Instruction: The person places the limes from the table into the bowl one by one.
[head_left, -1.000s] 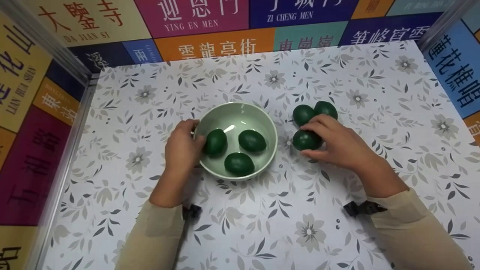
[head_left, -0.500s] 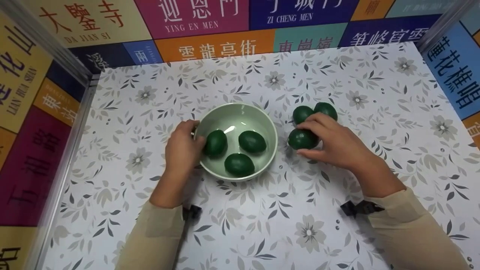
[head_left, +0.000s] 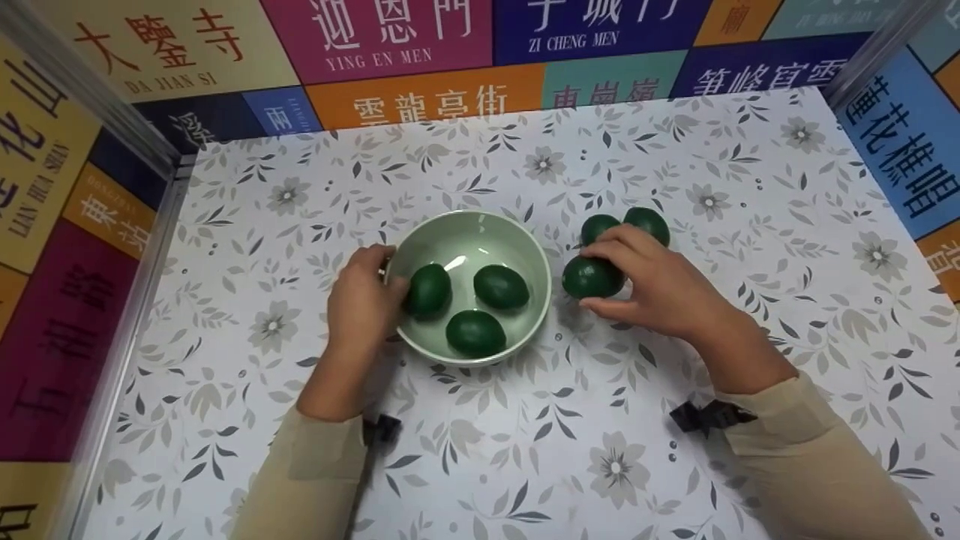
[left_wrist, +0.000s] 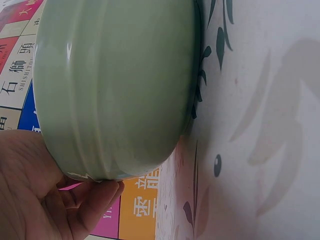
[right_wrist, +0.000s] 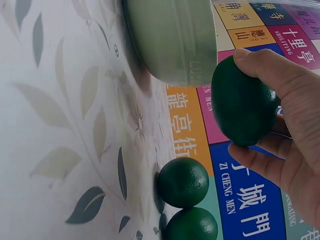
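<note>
A pale green bowl [head_left: 472,232] stands on the table with three dark green limes inside, one of them a lime [head_left: 475,334] at its near side. My left hand [head_left: 364,300] grips the bowl's left side, thumb over the rim and fingers outside; in the left wrist view the fingertips lie against the bowl's outer wall [left_wrist: 120,90]. My right hand [head_left: 649,281] pinches another lime [right_wrist: 243,102] between thumb and fingers, above the table just right of the bowl. Behind that hand lie two more limes, the left one [head_left: 599,229] partly covered by the fingers and the right one [head_left: 647,225].
A white tablecloth [head_left: 465,480] with grey flowers and leaves covers the table. Coloured panels [head_left: 420,97] with printed characters stand along the back, left and right. A dark strap [head_left: 712,416] with a small device sits at the right wrist.
My right hand has lifted its lime off the table and moved left toward the bowl. The left hand keeps its grip on the bowl; the view has shifted slightly.
</note>
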